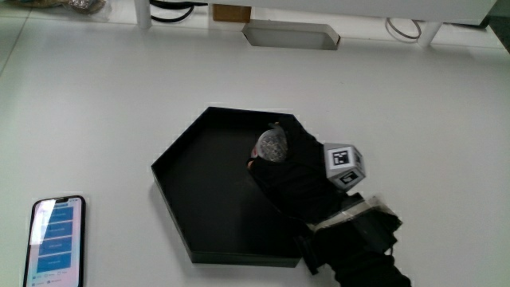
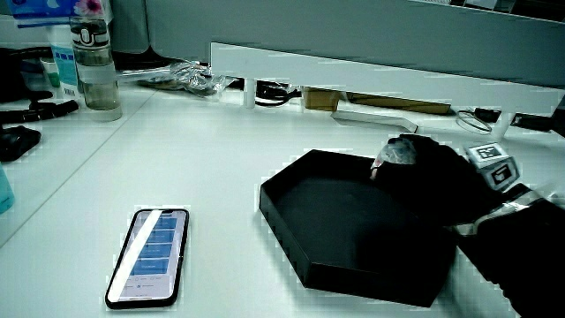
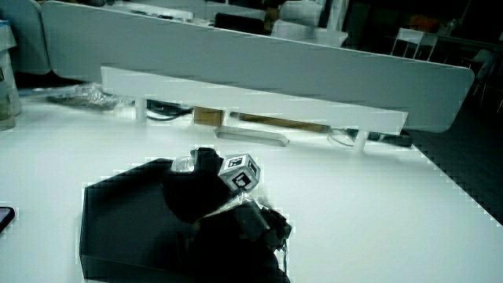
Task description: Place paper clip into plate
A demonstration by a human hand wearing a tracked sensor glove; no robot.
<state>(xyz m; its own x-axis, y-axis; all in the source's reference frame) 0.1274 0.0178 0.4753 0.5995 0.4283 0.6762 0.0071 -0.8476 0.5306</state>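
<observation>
A black six-sided plate [image 1: 183, 167] with low walls lies on the white table; it shows in both side views [image 2: 353, 256] [image 3: 102, 212]. The hand [image 1: 299, 179] in its black glove reaches over the plate's rim, with the patterned cube [image 1: 343, 163] on its back. Its fingers are curled on a small silvery-grey thing, the paper clip [image 1: 271, 145], held just above the plate's floor near the wall farthest from the person. Both side views show the clip [image 2: 397, 152] [image 3: 185, 163] at the fingertips. The forearm [image 1: 362, 247] hides part of the plate's nearer wall.
A phone [image 1: 56, 239] with a lit screen lies on the table beside the plate, nearer to the person. A shallow white box [image 1: 291, 36] sits by the low partition [image 3: 251, 118]. A clear bottle [image 2: 93, 71] and cables [image 2: 190, 75] stand near the partition.
</observation>
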